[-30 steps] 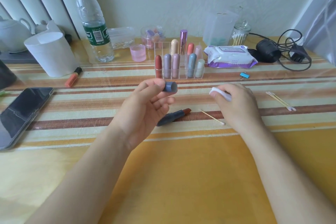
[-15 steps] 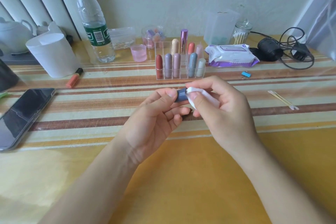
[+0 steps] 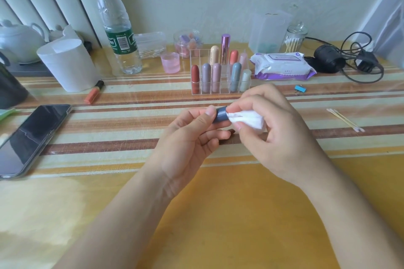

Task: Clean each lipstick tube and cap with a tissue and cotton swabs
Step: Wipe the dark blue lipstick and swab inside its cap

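Note:
My left hand holds a blue-grey lipstick cap between thumb and fingers, above the middle of the table. My right hand pinches a folded white tissue and presses it against the cap's right end. The open lipstick tube that lay on the table is almost wholly hidden under my hands. Behind them a clear organiser holds several capped lipsticks. Used cotton swabs lie to the right.
A phone lies at the left, with an orange tube and a white paper roll beyond it. A water bottle, pink cup, wipes pack, swab jar, blue clip and black cable line the back.
My right hand rose from the table with the tissue and came left to the cap. The tissue now presses on the cap's end, and both hands have drawn together over the lying tube.

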